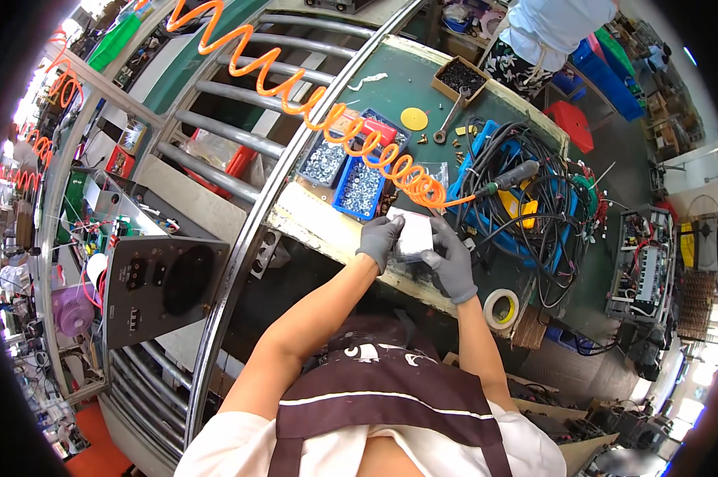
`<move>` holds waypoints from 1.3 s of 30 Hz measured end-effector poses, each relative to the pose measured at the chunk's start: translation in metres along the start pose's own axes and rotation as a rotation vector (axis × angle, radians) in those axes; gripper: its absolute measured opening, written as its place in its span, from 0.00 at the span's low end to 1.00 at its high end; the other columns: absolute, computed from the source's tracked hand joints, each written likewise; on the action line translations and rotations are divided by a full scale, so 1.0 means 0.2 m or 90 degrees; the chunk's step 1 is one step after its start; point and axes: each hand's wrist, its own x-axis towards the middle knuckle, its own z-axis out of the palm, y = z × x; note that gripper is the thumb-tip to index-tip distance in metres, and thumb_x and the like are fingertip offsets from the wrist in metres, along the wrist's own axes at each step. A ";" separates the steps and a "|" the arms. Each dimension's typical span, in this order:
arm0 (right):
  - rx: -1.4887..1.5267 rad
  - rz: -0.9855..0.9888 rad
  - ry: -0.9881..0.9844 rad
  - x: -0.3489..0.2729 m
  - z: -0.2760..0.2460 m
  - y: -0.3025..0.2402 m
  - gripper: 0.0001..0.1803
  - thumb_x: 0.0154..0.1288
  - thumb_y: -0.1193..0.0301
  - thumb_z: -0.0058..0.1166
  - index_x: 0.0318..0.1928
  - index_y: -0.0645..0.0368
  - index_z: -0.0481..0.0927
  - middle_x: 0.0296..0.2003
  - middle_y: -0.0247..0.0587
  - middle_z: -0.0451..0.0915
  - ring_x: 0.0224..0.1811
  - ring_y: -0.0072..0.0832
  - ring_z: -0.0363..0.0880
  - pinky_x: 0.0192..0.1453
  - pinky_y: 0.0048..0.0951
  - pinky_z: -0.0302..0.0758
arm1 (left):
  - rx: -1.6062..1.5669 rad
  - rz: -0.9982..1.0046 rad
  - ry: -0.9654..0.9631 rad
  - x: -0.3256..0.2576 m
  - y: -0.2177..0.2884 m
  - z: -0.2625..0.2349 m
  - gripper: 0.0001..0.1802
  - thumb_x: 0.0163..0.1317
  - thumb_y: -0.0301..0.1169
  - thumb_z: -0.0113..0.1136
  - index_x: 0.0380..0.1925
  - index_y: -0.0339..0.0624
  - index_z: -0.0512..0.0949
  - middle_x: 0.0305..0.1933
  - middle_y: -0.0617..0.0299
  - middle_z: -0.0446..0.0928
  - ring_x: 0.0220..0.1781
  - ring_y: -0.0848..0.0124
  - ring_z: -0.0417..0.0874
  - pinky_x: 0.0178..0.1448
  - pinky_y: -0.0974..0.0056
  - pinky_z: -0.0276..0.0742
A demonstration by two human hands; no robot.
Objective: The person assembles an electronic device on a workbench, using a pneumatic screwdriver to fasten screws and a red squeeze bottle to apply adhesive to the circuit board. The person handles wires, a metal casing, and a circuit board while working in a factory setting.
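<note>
We grip a flat white piece (414, 235) by 2 sides, left hand (380, 241) and right hand (452, 258) both holding; it looks light, fairly stiff, best pinched edgewise.

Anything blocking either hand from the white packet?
Nothing visible. The gloved left hand holds the white packet at its left side, the right hand at its right. The orange coiled hose appears beyond the packet's far edge, not between it and the hands.

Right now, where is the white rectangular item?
In the head view, the white rectangular item is just right of centre, held between the left hand and right hand, below the orange coiled hose in the picture.
</note>
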 end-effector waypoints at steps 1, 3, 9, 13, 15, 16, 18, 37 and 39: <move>-0.115 -0.043 -0.006 0.02 -0.03 0.06 0.31 0.51 0.73 0.60 0.58 0.65 0.70 0.45 0.38 0.76 0.43 0.23 0.73 0.51 0.24 0.70 | 0.007 -0.027 -0.015 0.00 0.01 -0.01 0.08 0.58 0.30 0.61 0.27 0.36 0.76 0.22 0.64 0.74 0.24 0.74 0.75 0.30 0.68 0.72; -0.116 -0.069 -0.001 0.04 -0.03 0.08 0.28 0.51 0.77 0.59 0.56 0.65 0.71 0.46 0.39 0.76 0.42 0.23 0.74 0.51 0.24 0.70 | -0.059 -0.036 -0.077 -0.01 0.00 0.02 0.09 0.57 0.29 0.59 0.33 0.32 0.77 0.28 0.59 0.78 0.28 0.71 0.78 0.34 0.66 0.75; -0.169 -0.129 0.093 0.03 0.04 0.08 0.09 0.50 0.81 0.59 0.35 0.62 0.82 0.31 0.37 0.80 0.34 0.24 0.77 0.39 0.24 0.72 | -0.004 -0.112 -0.073 0.01 0.05 -0.01 0.09 0.60 0.27 0.55 0.37 0.33 0.76 0.34 0.56 0.79 0.31 0.68 0.80 0.32 0.64 0.76; -0.184 -0.178 0.092 -0.01 0.04 0.08 0.10 0.49 0.81 0.60 0.35 0.60 0.83 0.30 0.36 0.79 0.34 0.25 0.76 0.39 0.24 0.72 | -0.083 -0.166 -0.057 0.07 0.05 0.02 0.07 0.61 0.28 0.53 0.36 0.36 0.76 0.33 0.56 0.79 0.32 0.64 0.81 0.36 0.59 0.78; -0.138 -0.139 0.066 -0.03 0.03 0.07 0.10 0.48 0.80 0.61 0.34 0.59 0.83 0.35 0.37 0.79 0.39 0.26 0.76 0.44 0.25 0.71 | -0.113 -0.171 -0.064 0.11 0.02 0.04 0.06 0.62 0.28 0.52 0.36 0.38 0.76 0.34 0.55 0.79 0.32 0.62 0.81 0.37 0.55 0.79; -0.202 -0.196 0.109 -0.04 0.04 0.03 0.10 0.48 0.80 0.61 0.34 0.58 0.83 0.38 0.37 0.78 0.42 0.27 0.75 0.46 0.26 0.71 | -0.142 -0.177 -0.044 0.14 0.00 0.04 0.06 0.62 0.29 0.53 0.36 0.38 0.76 0.33 0.56 0.79 0.31 0.63 0.81 0.35 0.56 0.78; -0.332 -0.314 0.194 -0.07 0.05 -0.07 0.10 0.48 0.80 0.61 0.34 0.56 0.84 0.44 0.37 0.76 0.48 0.29 0.72 0.52 0.27 0.69 | -0.202 -0.189 -0.005 0.18 -0.02 0.07 0.06 0.62 0.31 0.54 0.35 0.40 0.76 0.30 0.58 0.79 0.27 0.65 0.80 0.30 0.58 0.77; 0.144 -0.025 -0.157 0.10 0.75 -0.29 0.33 0.55 0.83 0.52 0.63 0.65 0.62 0.36 0.36 0.74 0.38 0.19 0.72 0.43 0.19 0.71 | -0.182 0.174 -0.029 -0.74 0.24 -0.69 0.33 0.66 0.56 0.41 0.47 0.33 0.75 0.38 0.62 0.78 0.32 0.77 0.75 0.36 0.73 0.72; 0.145 -0.031 -0.225 0.08 0.95 -0.26 0.33 0.55 0.84 0.52 0.63 0.64 0.62 0.37 0.37 0.74 0.37 0.19 0.72 0.43 0.19 0.72 | -0.093 0.252 0.069 -0.84 0.24 -0.83 0.25 0.64 0.47 0.52 0.47 0.34 0.76 0.37 0.64 0.78 0.34 0.79 0.75 0.39 0.72 0.72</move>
